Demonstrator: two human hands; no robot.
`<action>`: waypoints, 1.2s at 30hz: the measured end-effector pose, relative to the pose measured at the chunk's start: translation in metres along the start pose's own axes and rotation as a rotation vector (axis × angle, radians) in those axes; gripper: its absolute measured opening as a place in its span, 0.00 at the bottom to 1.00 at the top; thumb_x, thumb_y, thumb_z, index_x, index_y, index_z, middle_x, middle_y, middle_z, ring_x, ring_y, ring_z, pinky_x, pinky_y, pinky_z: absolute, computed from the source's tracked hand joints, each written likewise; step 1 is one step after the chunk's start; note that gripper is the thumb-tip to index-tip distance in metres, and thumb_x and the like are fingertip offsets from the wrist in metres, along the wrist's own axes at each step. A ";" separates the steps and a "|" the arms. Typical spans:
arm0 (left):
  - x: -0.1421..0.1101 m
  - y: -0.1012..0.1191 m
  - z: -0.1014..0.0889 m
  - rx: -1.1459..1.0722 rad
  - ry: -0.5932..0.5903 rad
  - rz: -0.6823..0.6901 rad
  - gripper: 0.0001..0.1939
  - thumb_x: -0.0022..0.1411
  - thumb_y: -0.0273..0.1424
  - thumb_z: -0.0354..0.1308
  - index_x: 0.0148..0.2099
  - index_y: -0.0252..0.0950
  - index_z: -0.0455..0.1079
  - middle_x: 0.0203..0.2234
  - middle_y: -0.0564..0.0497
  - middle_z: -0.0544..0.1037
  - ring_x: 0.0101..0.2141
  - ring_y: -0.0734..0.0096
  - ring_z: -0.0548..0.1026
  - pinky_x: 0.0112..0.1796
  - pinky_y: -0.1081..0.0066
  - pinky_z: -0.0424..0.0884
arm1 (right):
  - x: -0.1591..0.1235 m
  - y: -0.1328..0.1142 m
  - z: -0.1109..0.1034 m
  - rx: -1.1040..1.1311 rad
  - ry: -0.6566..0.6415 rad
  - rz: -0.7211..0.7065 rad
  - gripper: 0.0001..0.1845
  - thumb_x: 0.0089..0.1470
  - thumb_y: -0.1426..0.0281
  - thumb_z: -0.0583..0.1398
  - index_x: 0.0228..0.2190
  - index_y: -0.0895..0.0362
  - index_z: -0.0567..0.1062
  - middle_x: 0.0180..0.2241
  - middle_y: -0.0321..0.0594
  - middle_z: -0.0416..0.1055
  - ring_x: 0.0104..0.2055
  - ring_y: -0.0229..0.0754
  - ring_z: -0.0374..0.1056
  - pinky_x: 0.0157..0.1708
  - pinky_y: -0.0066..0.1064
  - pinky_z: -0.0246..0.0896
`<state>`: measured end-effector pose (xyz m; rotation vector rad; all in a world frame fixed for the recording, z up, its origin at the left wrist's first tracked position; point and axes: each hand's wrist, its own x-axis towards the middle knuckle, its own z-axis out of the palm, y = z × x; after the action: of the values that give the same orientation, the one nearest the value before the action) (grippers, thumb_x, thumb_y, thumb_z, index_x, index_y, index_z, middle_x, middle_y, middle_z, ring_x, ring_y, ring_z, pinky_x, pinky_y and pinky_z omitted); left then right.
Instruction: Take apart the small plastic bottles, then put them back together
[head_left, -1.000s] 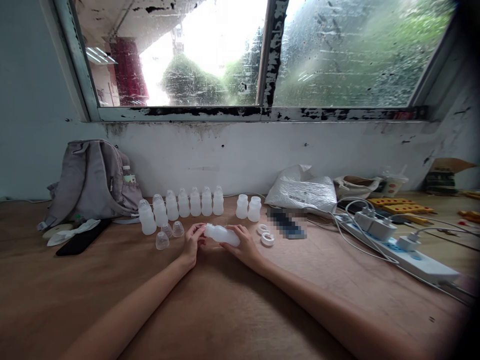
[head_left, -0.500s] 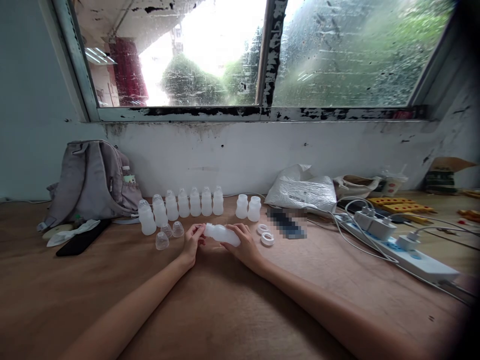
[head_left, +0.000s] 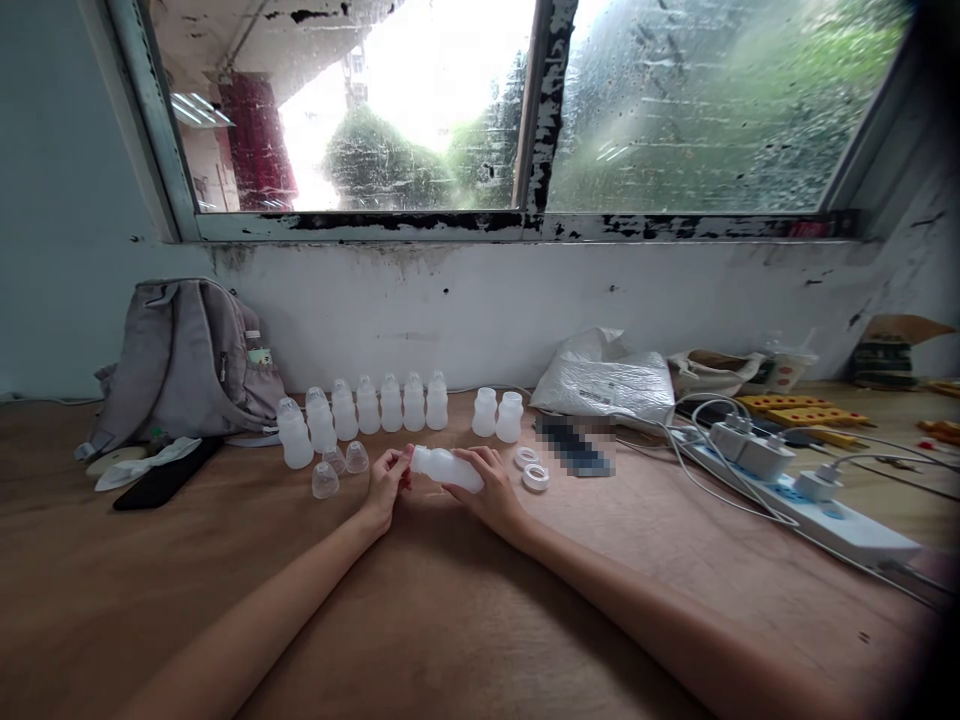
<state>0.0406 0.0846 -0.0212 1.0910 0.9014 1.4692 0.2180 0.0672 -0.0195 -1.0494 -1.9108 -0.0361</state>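
Note:
A frosted white baby bottle [head_left: 448, 468] lies on its side in the air just above the table, its neck toward the left. My right hand [head_left: 487, 490] is wrapped round the body and base end. At the neck end, the closed fingers of my left hand [head_left: 388, 485] pinch the white collar; whatever else they cover is hidden. Left of my left hand, clear dome caps [head_left: 325, 481] rest on the table. Beside my right hand are two white ring collars [head_left: 535, 478], and behind them stand two uncapped bottles [head_left: 508, 417].
A row of capped bottles [head_left: 390, 405] stands toward the wall. A grey backpack [head_left: 187, 360] and a black phone-like slab [head_left: 169, 475] are at left. To the right are a silver pouch [head_left: 607, 380], a blurred dark object [head_left: 576, 447] and a power strip [head_left: 847, 525] with trailing cables.
Both hands keep their grip on the bottle, almost still. The whole view shifts by a hair; nothing else has visibly moved.

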 end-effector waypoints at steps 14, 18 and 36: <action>0.001 0.002 0.000 -0.110 -0.063 -0.015 0.14 0.45 0.35 0.59 0.36 0.35 0.70 0.33 0.49 0.72 0.29 0.74 0.70 0.26 0.77 0.65 | 0.001 0.001 -0.001 0.068 -0.037 0.060 0.20 0.44 0.63 0.60 0.41 0.52 0.68 0.38 0.42 0.66 0.40 0.47 0.62 0.40 0.39 0.60; 0.004 -0.002 -0.002 -0.143 -0.035 -0.017 0.15 0.47 0.35 0.59 0.38 0.36 0.69 0.34 0.49 0.73 0.30 0.75 0.70 0.28 0.77 0.65 | 0.001 0.002 0.001 0.076 -0.049 0.064 0.20 0.43 0.63 0.61 0.41 0.53 0.68 0.39 0.42 0.65 0.41 0.46 0.62 0.40 0.38 0.59; 0.003 -0.002 -0.001 -0.057 -0.001 0.152 0.15 0.45 0.30 0.62 0.37 0.33 0.66 0.34 0.47 0.75 0.38 0.69 0.72 0.43 0.68 0.64 | 0.004 -0.002 -0.007 0.226 -0.160 0.258 0.19 0.43 0.58 0.59 0.35 0.56 0.71 0.33 0.39 0.69 0.34 0.43 0.64 0.34 0.32 0.59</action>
<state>0.0404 0.0882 -0.0224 1.1384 0.7846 1.6092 0.2205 0.0656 -0.0121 -1.1607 -1.8534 0.4123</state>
